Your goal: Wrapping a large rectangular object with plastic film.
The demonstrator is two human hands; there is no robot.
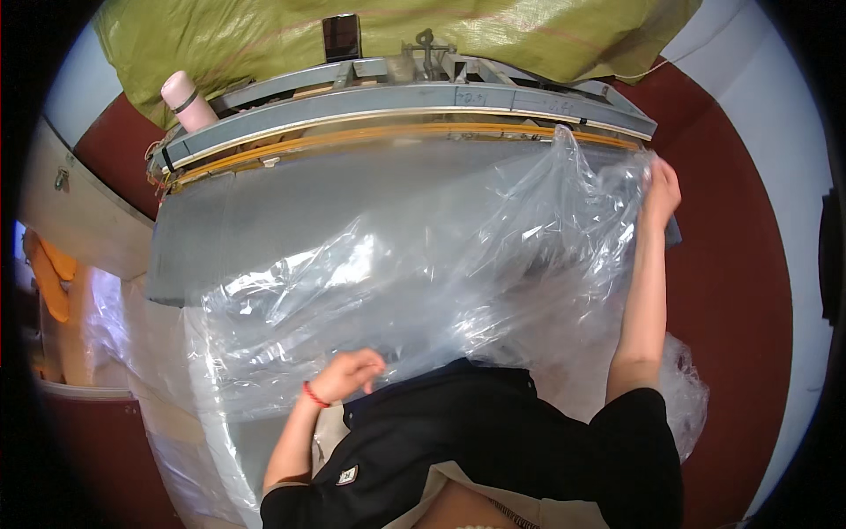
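Observation:
A large clear plastic sheet [423, 300] lies wrinkled and shiny over a grey table-like surface [264, 198]. At its far right corner my right hand [661, 192] is closed on the sheet, and the film bunches up beside the fingers. My left hand [348, 375], with a red bracelet at the wrist, hovers low over the near part of the sheet, close to my body. Its fingers are loosely bent, with the thumb apart, and nothing shows between them.
A metal frame bar [388, 104] with a clamp [426, 55] runs along the far edge. On its left end stands a pink bottle [189, 102]. Behind hang a yellow-green woven cover [238, 40] and a dark phone-like slab [342, 38]. A pale cabinet [84, 198] stands left.

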